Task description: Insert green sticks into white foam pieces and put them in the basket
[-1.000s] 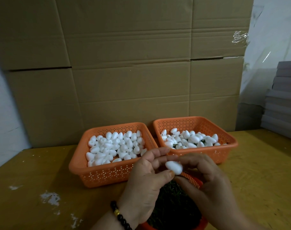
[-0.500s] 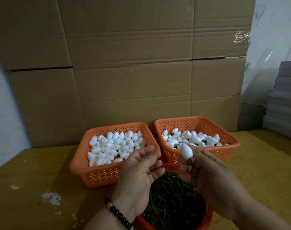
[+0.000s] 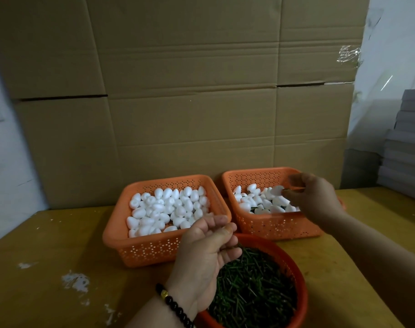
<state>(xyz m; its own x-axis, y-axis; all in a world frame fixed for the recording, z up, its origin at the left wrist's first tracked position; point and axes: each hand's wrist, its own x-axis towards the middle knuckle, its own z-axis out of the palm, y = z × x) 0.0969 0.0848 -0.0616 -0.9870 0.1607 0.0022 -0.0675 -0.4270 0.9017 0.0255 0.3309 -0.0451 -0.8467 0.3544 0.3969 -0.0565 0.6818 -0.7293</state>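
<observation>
My right hand (image 3: pixel 314 197) reaches over the right orange basket (image 3: pixel 275 227) and pinches a white foam piece (image 3: pixel 277 190) by its green stick, just above the pile of finished pieces. My left hand (image 3: pixel 203 253) hovers palm-up with loosely curled fingers and nothing in it, between the left orange basket (image 3: pixel 152 249) and the round red bowl (image 3: pixel 298 275). The left basket is full of plain white foam pieces (image 3: pixel 168 209). The bowl holds several green sticks (image 3: pixel 253 287). A black bead bracelet sits on my left wrist.
Both baskets stand on a yellow wooden table (image 3: pixel 48 256) with white paint marks at the left. A wall of cardboard boxes (image 3: pixel 190 102) rises right behind them. Grey stacked boards (image 3: pixel 407 143) sit at the far right.
My right hand carried the foam piece on its stick from above the bowl out over the right basket. My left hand let go of it and stayed behind, its fingers apart.
</observation>
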